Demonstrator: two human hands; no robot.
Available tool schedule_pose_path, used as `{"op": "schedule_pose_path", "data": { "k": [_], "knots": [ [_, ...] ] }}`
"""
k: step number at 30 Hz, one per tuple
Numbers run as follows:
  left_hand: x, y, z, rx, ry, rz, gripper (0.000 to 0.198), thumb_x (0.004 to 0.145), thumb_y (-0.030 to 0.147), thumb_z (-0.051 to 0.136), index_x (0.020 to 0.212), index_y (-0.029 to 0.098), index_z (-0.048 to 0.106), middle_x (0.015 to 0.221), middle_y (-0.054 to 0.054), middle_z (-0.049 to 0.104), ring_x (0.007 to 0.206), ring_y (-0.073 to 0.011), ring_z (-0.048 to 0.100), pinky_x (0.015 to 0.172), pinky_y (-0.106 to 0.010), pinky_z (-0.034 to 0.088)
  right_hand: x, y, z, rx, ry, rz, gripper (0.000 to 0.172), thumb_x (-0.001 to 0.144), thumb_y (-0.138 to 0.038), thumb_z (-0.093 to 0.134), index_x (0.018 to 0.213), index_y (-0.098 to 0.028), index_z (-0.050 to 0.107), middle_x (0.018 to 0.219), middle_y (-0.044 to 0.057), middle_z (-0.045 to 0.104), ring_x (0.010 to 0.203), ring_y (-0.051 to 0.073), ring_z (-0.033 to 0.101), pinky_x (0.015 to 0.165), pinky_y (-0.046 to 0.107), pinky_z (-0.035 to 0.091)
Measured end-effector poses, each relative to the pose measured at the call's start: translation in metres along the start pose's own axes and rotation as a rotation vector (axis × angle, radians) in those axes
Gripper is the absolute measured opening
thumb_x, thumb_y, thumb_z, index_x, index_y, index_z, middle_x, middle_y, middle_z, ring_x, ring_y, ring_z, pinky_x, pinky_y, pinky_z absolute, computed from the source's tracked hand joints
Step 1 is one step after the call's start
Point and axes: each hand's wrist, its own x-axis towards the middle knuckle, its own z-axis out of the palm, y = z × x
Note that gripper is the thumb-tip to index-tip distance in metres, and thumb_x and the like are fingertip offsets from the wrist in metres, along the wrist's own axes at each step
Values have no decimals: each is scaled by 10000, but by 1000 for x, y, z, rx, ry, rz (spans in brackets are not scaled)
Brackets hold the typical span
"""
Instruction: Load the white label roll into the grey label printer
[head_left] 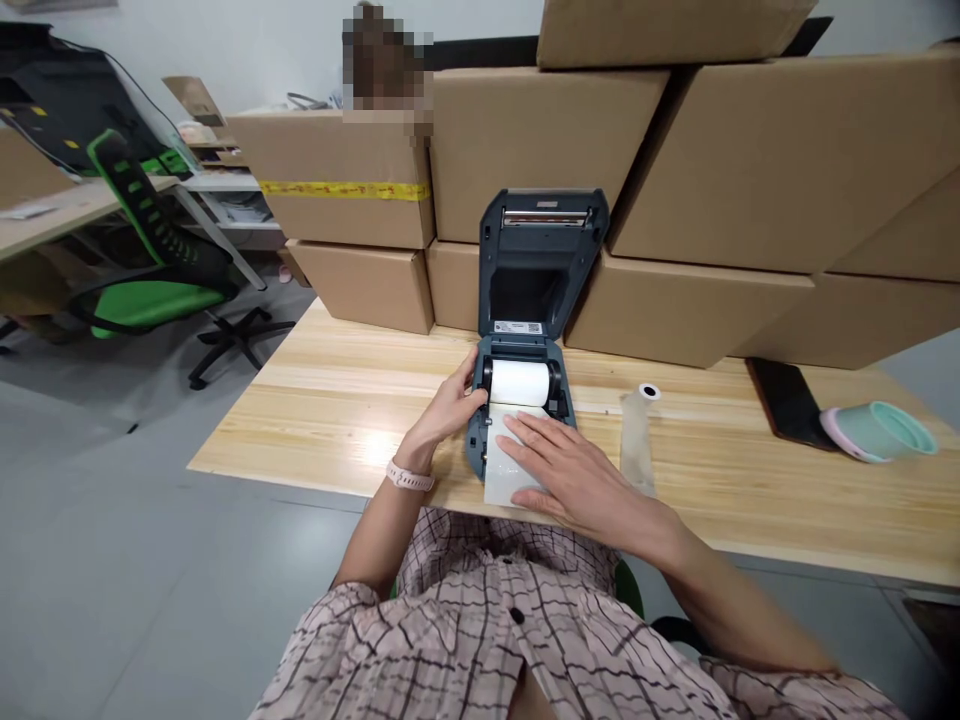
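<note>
A dark grey label printer [474, 440] stands on the wooden table with its lid [541, 235] raised. Inside it sits a white label roll [519, 383], and a strip of label paper [502, 478] runs from the roll over the printer's front edge. My left hand [444, 405] grips the printer's left side, its thumb over the rim by the roll; some of its fingers are hidden. My right hand [574, 475] lies flat on the label strip, fingers stretched out. To the right, a small roll core [649, 392] lies with a pale translucent strip [637, 445] trailing toward the table's edge.
Stacked cardboard boxes [712, 165] line the back of the table [300, 400]. At right lie a black phone [787, 400] and a tipped mint-green cup [885, 430] with a pink part. A green chair [154, 300] stands at left. Another person's head [384, 60] shows behind the boxes.
</note>
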Motion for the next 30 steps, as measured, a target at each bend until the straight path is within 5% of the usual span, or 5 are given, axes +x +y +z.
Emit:
{"op": "schedule_pose_path", "data": {
  "k": [9,13,19,25,30],
  "knots": [
    [-66,29,35,646,-67,318,498,1055,316,466,1551,265,460,1573,-94,544,1539,-266,408,1305,-600,173,-7,-7,9,14,2,14,827,925,-641,628,1492,-46,531,1605,270,427,1532,383,381,1217,567,418],
    [-75,32,33,756,-131,354,463,1061,359,470,1507,244,519,1523,-100,595,1514,-269,447,1290,-610,202,-10,21,-34,354,-16,-81,558,952,-582,646,1425,-286,635,1466,69,648,1376,269,601,1131,478,534],
    [-82,30,40,913,-85,421,430,1029,351,537,1426,196,593,1512,-125,601,1486,-317,481,1279,-655,203,53,119,-89,496,860,307,462,1000,-538,603,1385,-285,623,1444,70,647,1342,236,611,1180,489,471],
    [-115,37,57,858,-22,553,443,988,203,562,1430,168,567,1453,-136,651,1465,-293,513,1273,-628,272,141,172,-95,760,690,295,610,1067,-672,265,1508,-277,415,1603,42,494,1436,142,500,1227,413,398],
    [-134,36,53,569,13,626,234,946,157,599,1142,229,706,1102,-48,812,1184,-252,731,1123,-531,524,119,132,-87,595,754,230,727,1022,-748,123,1445,-284,490,1426,-3,615,1361,191,573,1173,465,444]
  ]
}}
